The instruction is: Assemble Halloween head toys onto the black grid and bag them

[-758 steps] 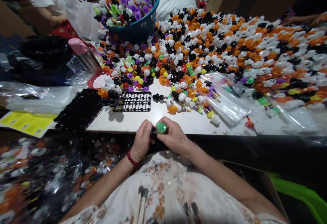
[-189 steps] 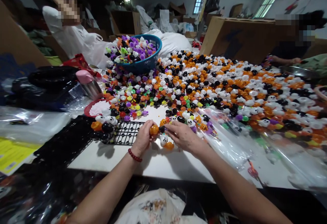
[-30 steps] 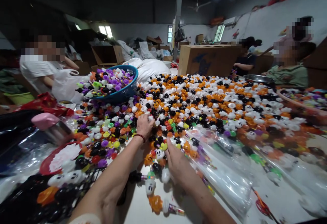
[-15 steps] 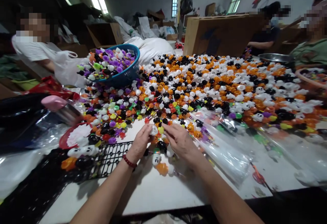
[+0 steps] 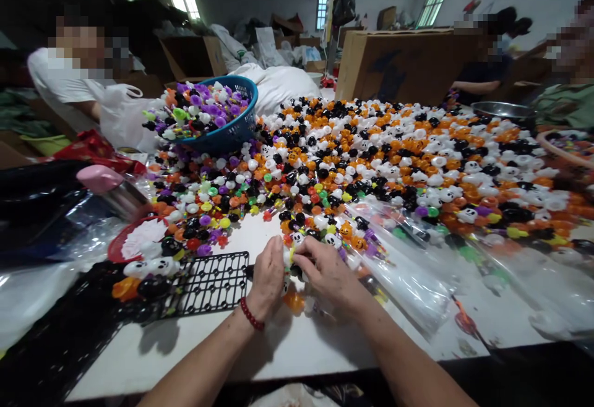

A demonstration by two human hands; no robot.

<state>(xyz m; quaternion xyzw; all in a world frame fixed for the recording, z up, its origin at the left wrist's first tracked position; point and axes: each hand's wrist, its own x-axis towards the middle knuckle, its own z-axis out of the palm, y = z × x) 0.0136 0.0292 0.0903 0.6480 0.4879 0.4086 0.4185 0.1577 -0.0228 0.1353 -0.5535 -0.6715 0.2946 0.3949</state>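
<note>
In the middle of the table my left hand (image 5: pixel 268 278), with a red bead bracelet at the wrist, is closed around a small white plastic figure, mostly hidden by the fingers. My right hand (image 5: pixel 327 272) pinches a yellow plastic piece (image 5: pixel 291 255) against that figure. Under the hands lies an orange pumpkin figure (image 5: pixel 294 302), partly covered. Just beyond the fingertips are loose pieces, among them a white skull figure (image 5: pixel 332 240) and a jack-o'-lantern (image 5: pixel 346 228). Left of my left hand lies a black plastic grid (image 5: pixel 216 283).
A large heap of Halloween figures (image 5: pixel 394 141) covers the far table. A blue basket (image 5: pixel 250 107) of pieces stands back left. Clear plastic bags (image 5: pixel 408 283) and red-handled scissors (image 5: pixel 465 321) lie right. A red dish (image 5: pixel 118 243) and pink-capped bottle (image 5: pixel 118 192) are left. Other people sit around.
My left hand has moved slightly right and turned, its fingers now upright around the white figure. My right hand has closed from loosely bent fingers to a pinch on the yellow piece.
</note>
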